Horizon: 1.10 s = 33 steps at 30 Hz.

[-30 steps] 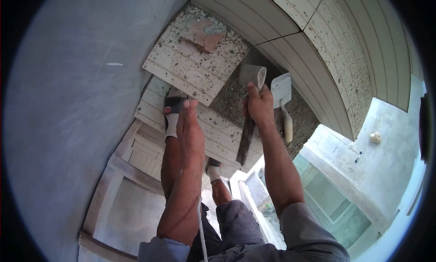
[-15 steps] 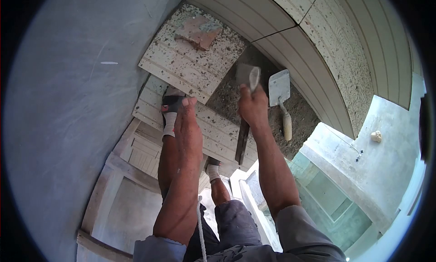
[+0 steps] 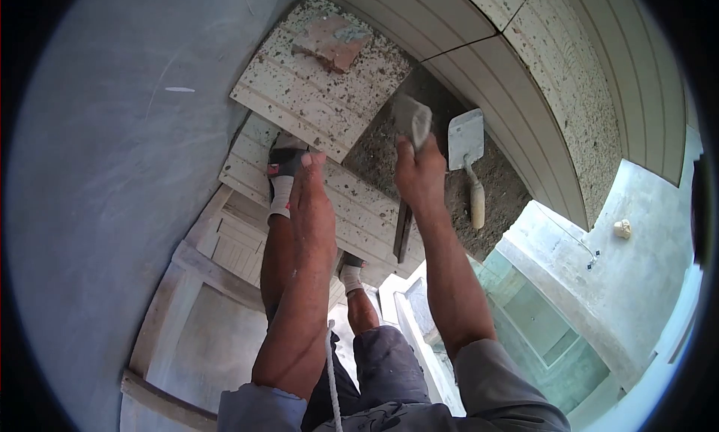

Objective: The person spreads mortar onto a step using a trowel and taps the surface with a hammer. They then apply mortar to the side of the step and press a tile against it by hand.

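My right hand [image 3: 421, 170] is closed round a hammer-like tool [image 3: 402, 233], its blurred head above my fist and its dark handle below. To the right a trowel [image 3: 466, 140] lies on the dark mortar bed [image 3: 494, 185]. My left hand [image 3: 309, 181] is raised over the step near my foot; its fingers point up and look pressed together, and I cannot make out anything held. A speckled grooved tile [image 3: 322, 87] lies beyond, with a broken reddish piece [image 3: 334, 44] on it.
A grey wall [image 3: 135, 147] runs along the left. Curved steps [image 3: 479, 87] rise at the upper right. My sandalled feet [image 3: 284, 162] stand on the lower tiled step [image 3: 359, 207]. A pale lump [image 3: 622, 229] lies on the floor at the right, beside greenish glass [image 3: 539, 319].
The view has shifted slightly. Both hands stay in nearly the same places, with the tool still in my right hand and its handle end a little higher.
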Each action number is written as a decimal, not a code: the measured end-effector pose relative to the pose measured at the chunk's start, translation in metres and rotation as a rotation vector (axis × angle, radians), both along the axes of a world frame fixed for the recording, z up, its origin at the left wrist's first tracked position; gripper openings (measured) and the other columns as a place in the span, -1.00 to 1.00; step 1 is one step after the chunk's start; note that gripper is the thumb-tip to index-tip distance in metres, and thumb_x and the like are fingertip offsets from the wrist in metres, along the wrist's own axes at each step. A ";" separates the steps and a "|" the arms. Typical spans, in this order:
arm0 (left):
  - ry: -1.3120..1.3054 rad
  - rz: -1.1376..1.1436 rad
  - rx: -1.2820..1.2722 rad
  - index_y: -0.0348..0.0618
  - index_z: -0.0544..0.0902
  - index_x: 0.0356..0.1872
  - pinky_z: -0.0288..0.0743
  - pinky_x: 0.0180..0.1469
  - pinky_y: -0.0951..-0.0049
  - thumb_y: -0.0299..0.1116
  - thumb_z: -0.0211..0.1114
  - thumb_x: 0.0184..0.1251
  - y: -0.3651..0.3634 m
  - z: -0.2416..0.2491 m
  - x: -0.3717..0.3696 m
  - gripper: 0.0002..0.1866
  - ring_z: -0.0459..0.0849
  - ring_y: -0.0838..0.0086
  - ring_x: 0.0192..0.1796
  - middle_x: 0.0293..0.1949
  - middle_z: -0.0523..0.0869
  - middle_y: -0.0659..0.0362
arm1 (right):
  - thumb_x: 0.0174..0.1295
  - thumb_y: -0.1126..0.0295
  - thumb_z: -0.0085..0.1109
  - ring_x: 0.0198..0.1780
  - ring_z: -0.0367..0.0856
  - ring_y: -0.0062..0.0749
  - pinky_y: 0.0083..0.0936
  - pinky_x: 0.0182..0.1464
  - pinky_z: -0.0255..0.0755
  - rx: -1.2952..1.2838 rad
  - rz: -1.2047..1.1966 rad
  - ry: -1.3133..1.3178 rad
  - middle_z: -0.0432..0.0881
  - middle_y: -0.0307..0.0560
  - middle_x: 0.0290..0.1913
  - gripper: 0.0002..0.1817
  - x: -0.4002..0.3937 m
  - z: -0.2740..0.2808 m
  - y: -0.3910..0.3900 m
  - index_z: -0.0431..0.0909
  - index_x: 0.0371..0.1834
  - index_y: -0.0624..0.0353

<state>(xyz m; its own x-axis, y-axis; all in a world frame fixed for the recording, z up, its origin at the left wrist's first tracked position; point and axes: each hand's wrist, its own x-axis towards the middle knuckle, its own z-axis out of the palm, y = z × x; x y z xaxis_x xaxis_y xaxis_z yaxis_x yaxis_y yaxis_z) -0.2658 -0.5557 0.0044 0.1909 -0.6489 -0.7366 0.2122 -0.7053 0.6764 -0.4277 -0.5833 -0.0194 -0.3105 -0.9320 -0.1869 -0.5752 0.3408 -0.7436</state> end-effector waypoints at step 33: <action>0.275 0.241 0.140 -0.19 0.11 0.44 -0.21 0.47 0.15 0.33 -0.07 0.34 0.004 -0.010 -0.001 -0.12 0.10 0.07 0.48 0.41 0.17 -0.20 | 0.14 0.36 0.23 -0.37 0.61 0.23 -0.06 -0.35 0.46 0.262 0.359 0.152 0.59 0.21 -0.48 -0.73 -0.019 0.002 0.070 0.38 -0.19 0.19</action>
